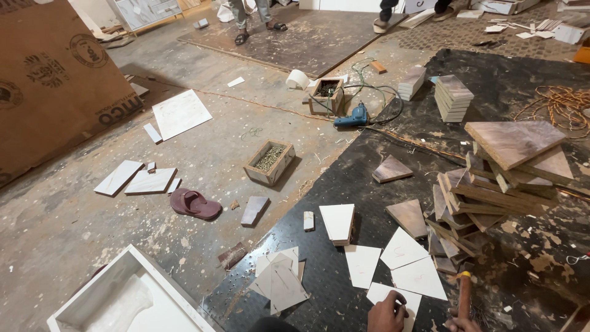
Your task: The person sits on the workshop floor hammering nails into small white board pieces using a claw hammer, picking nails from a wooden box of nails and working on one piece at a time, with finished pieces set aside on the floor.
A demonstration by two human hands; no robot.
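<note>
Down at the bottom edge of your view, your left hand (387, 312) presses flat, fingers curled, on a white wedge-shaped panel (393, 298) lying on the dark patterned mat (344, 184). It looks like a hold-down, so the piece stays put while you work on it. Your right hand (462, 322) is clenched round a wooden handle with a yellow band (464, 292), held upright just beside that panel; its head is out of frame, so you cannot tell what tool it is.

More white wedges (402, 261) lie fanned next to the one you are pinning, edges touching, as if laid out in order within easy reach. A thicker one (338, 222) sits a little farther up the mat, and a loose heap of thin offcuts (279, 280) lies to your left. On your right, a rough stack of brown-faced wedge boards (491, 184) is piled crosswise, probably stock kept close.

Well beyond, on the dusty concrete floor (74, 227), stand two open wooden boxes of screws (269, 161), a blue power drill (353, 117) with its cable, a maroon sandal (195, 204), and a white box frame (123, 295) at lower left. Other people's feet (258, 24) stand at the top, apart from you.
</note>
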